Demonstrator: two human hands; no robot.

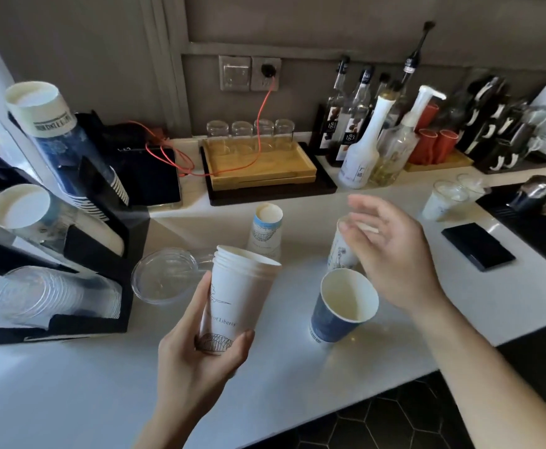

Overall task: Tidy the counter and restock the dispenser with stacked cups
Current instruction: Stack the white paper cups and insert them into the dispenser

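Right now my left hand (200, 345) wraps a stack of white paper cups (236, 296) (rims tilted away), while my right hand (391, 251) hangs open above a blue cup (339, 312) standing on the counter (70, 384); the dispenser (103, 228) sits far left.

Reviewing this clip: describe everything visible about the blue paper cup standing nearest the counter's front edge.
The blue paper cup stands upright, mouth up, on the white counter. Its outside is dark blue with pale print near the base; the inside is off-white and looks empty. Nothing touches it: the right hand hovers above and behind it.
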